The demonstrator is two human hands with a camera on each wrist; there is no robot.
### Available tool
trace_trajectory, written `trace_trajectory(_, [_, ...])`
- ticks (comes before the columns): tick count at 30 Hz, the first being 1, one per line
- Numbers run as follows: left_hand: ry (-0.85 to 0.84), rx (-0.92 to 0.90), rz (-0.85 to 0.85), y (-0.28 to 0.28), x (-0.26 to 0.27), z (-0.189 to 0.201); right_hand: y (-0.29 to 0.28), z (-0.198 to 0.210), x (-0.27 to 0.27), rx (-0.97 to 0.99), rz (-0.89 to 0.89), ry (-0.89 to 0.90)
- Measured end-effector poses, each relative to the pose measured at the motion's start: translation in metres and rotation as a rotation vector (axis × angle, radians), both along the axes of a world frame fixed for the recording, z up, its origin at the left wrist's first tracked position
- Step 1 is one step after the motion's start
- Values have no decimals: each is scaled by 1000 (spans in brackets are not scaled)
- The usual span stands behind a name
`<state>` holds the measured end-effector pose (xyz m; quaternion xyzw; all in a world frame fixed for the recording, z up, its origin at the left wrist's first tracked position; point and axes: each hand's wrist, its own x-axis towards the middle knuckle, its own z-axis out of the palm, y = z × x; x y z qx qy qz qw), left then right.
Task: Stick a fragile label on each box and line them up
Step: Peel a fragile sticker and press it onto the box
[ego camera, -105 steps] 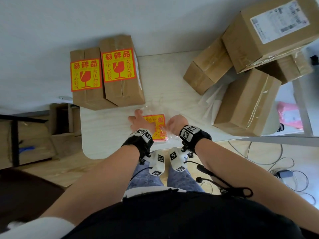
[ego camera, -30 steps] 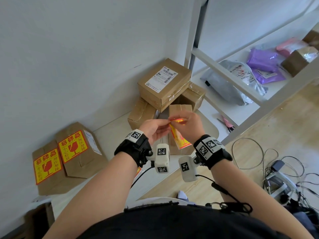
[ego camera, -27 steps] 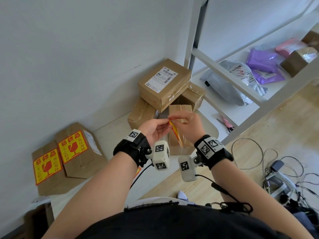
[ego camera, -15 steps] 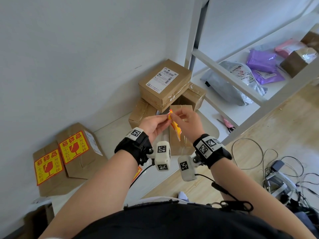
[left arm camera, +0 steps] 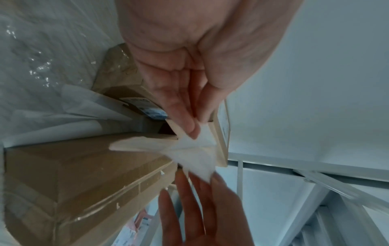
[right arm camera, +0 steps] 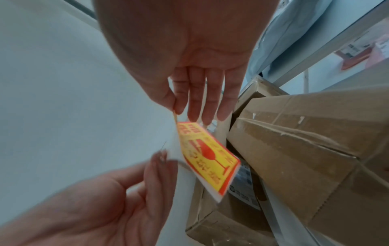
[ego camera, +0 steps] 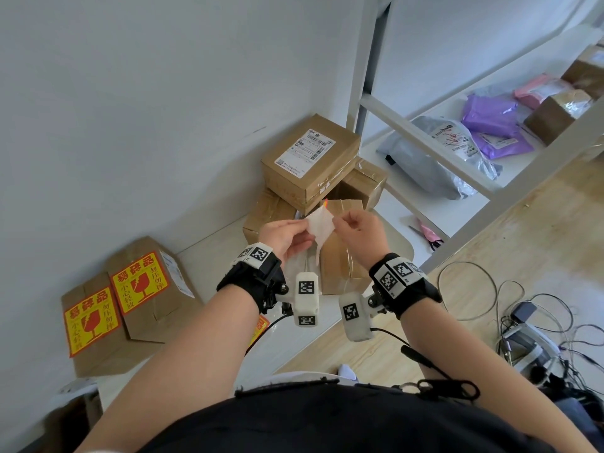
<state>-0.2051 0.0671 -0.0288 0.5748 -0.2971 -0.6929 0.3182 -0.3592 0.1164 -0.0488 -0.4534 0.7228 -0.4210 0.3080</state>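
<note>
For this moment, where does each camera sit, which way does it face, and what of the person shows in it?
Head: on the head, looking down at both forearms, the left hand and right hand peeling a fragile label above the table.
Left wrist: along the left hand toward the stacked boxes.
Right wrist: along the right hand; the label's printed face shows.
Shared: both wrist views show both hands and the label.

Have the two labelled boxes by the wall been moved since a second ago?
No. The two labelled boxes sit against the wall on the table's left end, as before.
</note>
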Motion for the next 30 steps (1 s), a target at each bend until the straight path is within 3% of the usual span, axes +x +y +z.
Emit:
trace_trajectory(5, [-62,76,129,-8,21,-16,7,1,-15,55,-220,-105])
trace_trajectory(12, [-225,175,245,-13,44,-39,4,-3,-34,67,-457,-90])
trace_trajectory(17, [-195,134,215,-6,45,-45,0,-2,-22,50,-417,-79])
trace_trajectory(20, [-175,52,104,-4,34,-43,-2,-4,-9,23,-344,-67])
trace_trajectory(25, [-605,-437,-333,-6,11,-33,-6,-10,-1,37,-239,-90])
trace_trajectory(28, [-627,-643,-572,-2,-6,-21,-7,-10,-3,34,-204,-125])
trace_trajectory(30, [-664,-710,-616,-1,-17,-18,-7,-7,-6,28,-189,-134])
